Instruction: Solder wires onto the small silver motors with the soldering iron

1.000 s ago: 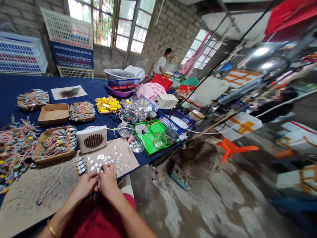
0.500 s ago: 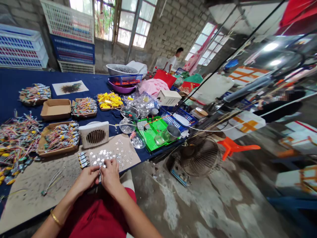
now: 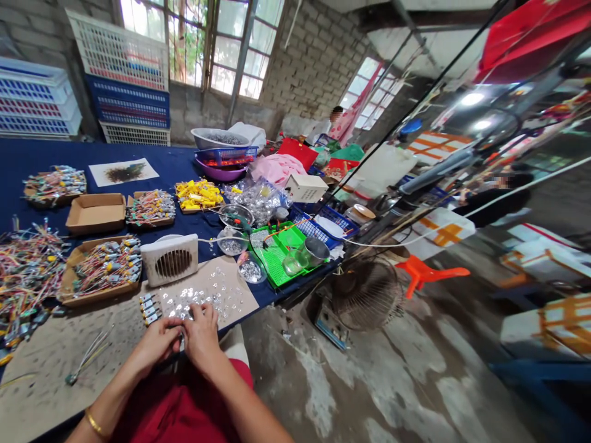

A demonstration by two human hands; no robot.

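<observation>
At the table's front edge my left hand (image 3: 160,339) and my right hand (image 3: 202,331) meet, fingertips close together and bent inward. Both look closed in a pinch; whatever is between them is too small and hidden to make out. Just beyond the fingers, small shiny metal pieces (image 3: 215,287) lie scattered over a brown board (image 3: 242,301). A short row of small motors (image 3: 150,309) stands left of these pieces, near my left hand. Farther left on the board lies a small part with wires (image 3: 71,376).
A white fan unit (image 3: 170,259) stands behind the board. Cardboard trays hold wired motors (image 3: 108,267) and yellow parts (image 3: 198,195). To the right are a bowl of metal pieces (image 3: 252,269), a green tray (image 3: 281,271) and a floor fan (image 3: 364,295). Two people are in the background.
The whole view has shifted slightly left and down as the head turned. My hands stay together at the board's edge, with only small finger movement.
</observation>
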